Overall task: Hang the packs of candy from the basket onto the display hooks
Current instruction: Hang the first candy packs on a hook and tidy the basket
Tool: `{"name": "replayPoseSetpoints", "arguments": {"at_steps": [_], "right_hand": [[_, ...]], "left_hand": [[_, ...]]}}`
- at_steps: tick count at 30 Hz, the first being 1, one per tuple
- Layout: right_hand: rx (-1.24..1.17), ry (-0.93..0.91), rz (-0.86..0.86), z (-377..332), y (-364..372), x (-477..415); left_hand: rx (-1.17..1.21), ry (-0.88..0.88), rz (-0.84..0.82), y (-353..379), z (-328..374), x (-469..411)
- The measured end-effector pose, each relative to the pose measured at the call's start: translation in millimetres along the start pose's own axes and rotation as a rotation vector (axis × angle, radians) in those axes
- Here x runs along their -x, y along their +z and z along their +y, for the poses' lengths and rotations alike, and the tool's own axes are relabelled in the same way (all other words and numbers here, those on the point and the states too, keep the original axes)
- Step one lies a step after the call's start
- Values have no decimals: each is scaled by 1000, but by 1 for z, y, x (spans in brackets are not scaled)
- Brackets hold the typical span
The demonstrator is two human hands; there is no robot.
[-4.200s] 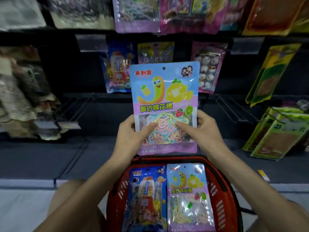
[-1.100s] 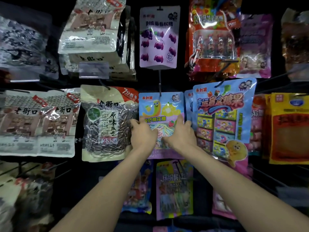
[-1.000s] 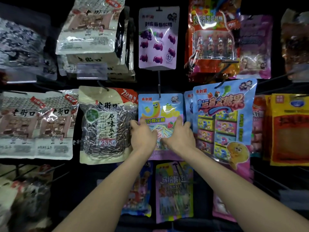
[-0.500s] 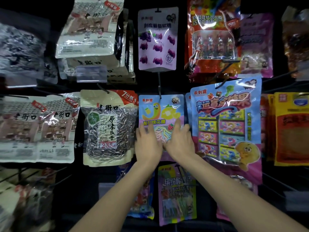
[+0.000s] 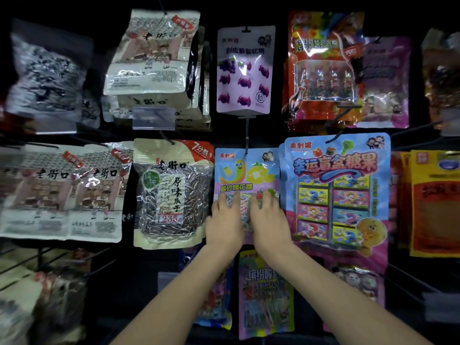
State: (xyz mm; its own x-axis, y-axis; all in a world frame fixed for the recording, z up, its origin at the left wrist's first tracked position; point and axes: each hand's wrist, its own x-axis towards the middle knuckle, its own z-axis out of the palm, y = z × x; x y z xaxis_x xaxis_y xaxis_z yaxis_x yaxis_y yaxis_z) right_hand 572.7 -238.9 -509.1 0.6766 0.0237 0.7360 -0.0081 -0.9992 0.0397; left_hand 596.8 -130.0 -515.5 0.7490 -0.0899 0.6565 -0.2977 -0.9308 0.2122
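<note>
Candy pack point(image 5: 246, 170), light blue on top with a yellow worm cartoon and a lilac band lower down, hangs flat against the dark display wall in the middle row. Its top edge meets the display hook point(image 5: 246, 138), a thin dark wire that comes down from under the purple gummy pack point(image 5: 245, 70) above it.

Both hands lie on the lower half of the pack, side by side and close together. The left hand point(image 5: 224, 225) covers the lower left part. Its fingers point(image 5: 230, 200) are straight and slightly spread, flat on the clear window where pastel candy strings show. The right hand point(image 5: 270, 220) covers the lower right part in the same way, with fingers extended and pressed on the film, not curled round any edge.

Just left of the pack hangs a sunflower seed bag point(image 5: 171, 192). Whether its right edge touches the left hand cannot be told. Just right hangs a larger blue blind-box pack point(image 5: 336, 192), close against the candy pack's right edge. Below, between the 2 forearms, a pink pack point(image 5: 266, 295) hangs on a lower row.
</note>
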Motion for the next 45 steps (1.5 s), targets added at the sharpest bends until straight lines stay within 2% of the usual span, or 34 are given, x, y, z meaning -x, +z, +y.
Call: {"name": "replayPoseSetpoints", "arguments": {"at_steps": [9,21,26,32,38,45], "right_hand": [[-76,-44,-207,1,-20,14],[78,-211,-232,-4,-59,31],[46,-252,-241,0,-84,51],[-58,-328,-129,21,-112,98],[-120,-266,-19,44,-133,165],[-56,-195,-187,84,-144,263]], "left_hand": [[-89,50,-153,-11,-7,4],[-154,49,-187,-33,0,27],[-177,73,-180,-52,4,45],[-166,176,-103,-84,4,99],[-106,285,-4,-99,10,173],[-104,359,-57,-93,29,267]]}}
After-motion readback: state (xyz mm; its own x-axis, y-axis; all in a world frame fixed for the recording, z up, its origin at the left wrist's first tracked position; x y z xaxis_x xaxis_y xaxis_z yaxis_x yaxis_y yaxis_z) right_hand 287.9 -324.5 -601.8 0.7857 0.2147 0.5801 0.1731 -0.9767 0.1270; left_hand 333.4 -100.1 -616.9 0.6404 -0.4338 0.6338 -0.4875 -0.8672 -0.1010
